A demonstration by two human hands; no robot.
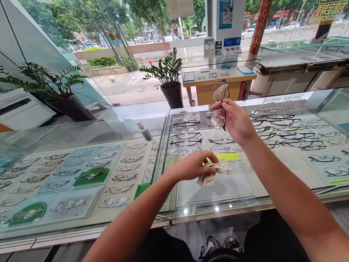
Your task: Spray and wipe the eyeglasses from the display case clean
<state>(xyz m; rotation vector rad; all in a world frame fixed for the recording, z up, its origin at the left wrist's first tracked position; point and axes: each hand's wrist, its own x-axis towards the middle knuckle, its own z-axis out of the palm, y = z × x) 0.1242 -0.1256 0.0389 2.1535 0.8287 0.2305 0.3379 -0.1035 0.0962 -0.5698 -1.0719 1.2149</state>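
My right hand [235,120] is raised above the glass counter [109,222] and pinches a pair of thin-framed glasses [220,104] held upright, one lens above the other. My left hand [194,165] rests lower on the counter top, fingers closed on a crumpled beige cleaning cloth [214,172]. The cloth lies partly on the glass beside a yellow-green card inside the case. The two hands are a short distance apart, the right one higher and farther from me.
Rows of eyeglass frames [188,140] fill the display case under the glass. A small white spray bottle [144,132] lies on the counter left of my hands. Potted plants [168,75] and a wooden table [219,84] stand beyond, before the shop window.
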